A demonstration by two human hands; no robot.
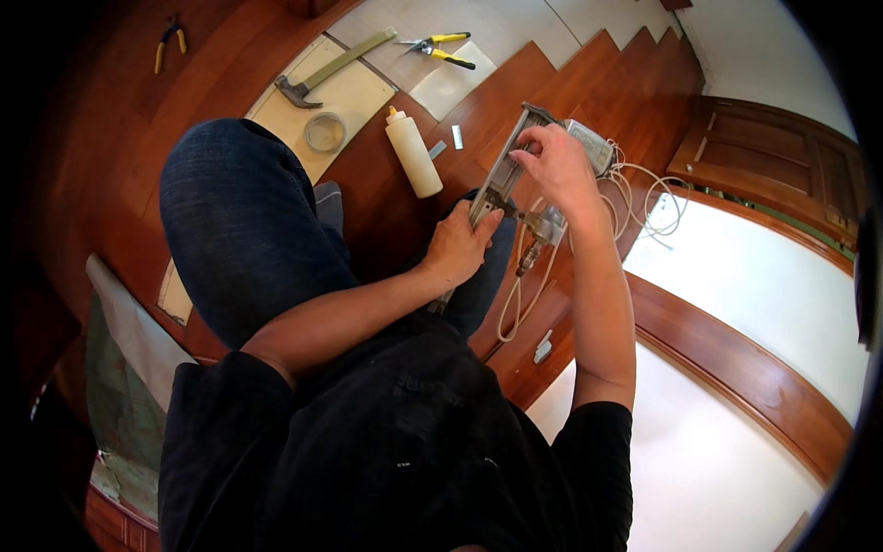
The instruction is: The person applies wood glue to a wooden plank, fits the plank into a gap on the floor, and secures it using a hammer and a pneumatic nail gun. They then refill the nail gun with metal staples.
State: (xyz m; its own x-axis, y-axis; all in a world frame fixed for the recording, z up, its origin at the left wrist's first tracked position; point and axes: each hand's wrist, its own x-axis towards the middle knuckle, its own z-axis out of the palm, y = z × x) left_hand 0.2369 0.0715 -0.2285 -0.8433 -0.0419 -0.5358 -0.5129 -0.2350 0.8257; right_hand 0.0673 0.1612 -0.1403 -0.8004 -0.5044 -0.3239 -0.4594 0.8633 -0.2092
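Both hands grip nail gun; lower end hidden, probably behind left hand.

The long metal nail gun is silver-grey, its coiled air hose off-white. The plastic squeeze bottle is cream, the snips have yellow-and-black handles, and the plank floor is reddish-brown with wood grain.

The person wears a black short-sleeved shirt of plain fabric with a small pale mark near the middle of the chest. The sleeves end above the elbows, leaving both forearms bare. The legs are covered by dark blue denim jeans, slightly faded at the knee.
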